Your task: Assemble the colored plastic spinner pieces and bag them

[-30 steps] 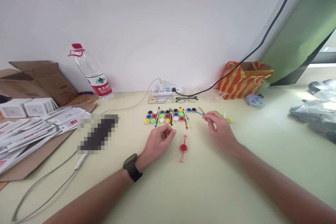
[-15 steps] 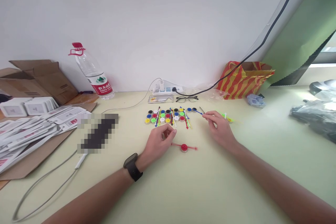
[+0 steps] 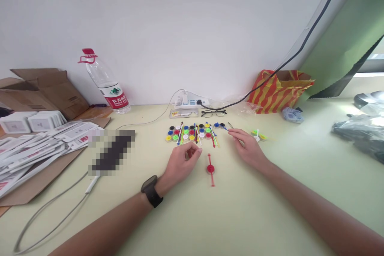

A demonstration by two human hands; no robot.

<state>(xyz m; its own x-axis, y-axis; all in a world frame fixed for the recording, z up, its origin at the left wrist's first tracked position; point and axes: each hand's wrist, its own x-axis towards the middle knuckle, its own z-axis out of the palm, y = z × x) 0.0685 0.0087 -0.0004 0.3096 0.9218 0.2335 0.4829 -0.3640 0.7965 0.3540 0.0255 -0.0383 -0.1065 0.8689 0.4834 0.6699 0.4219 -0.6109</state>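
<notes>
My left hand (image 3: 183, 163) rests on the table with its fingers loosely curled and nothing visible in them. Just right of it, a red spinner (image 3: 211, 169) stands apart from the fingers, its red arrow blurred and pointing roughly away from and toward me. Between thumb and fingertips, my right hand (image 3: 248, 146) pinches a thin blue arrow (image 3: 226, 129); the fingers cover part of it. Close to those fingertips lie a blue round base (image 3: 216, 125) and a black round base (image 3: 222, 125). Left of them are rows of coloured bases (image 3: 185, 137) and loose coloured arrows (image 3: 196, 133).
Beyond my right hand sit spinners with white and yellow-green arrows (image 3: 257, 136). Glasses (image 3: 213, 113), a shallow tray (image 3: 183, 113) and a power strip (image 3: 193, 103) lie near the wall. A bottle (image 3: 112, 90) and a striped bag (image 3: 277, 94) stand farther out.
The red spinner's arrow has turned from sideways to lengthwise. My right hand has shifted slightly left with the blue arrow, uncovering more of the white arrow behind it. My left hand stays put.
</notes>
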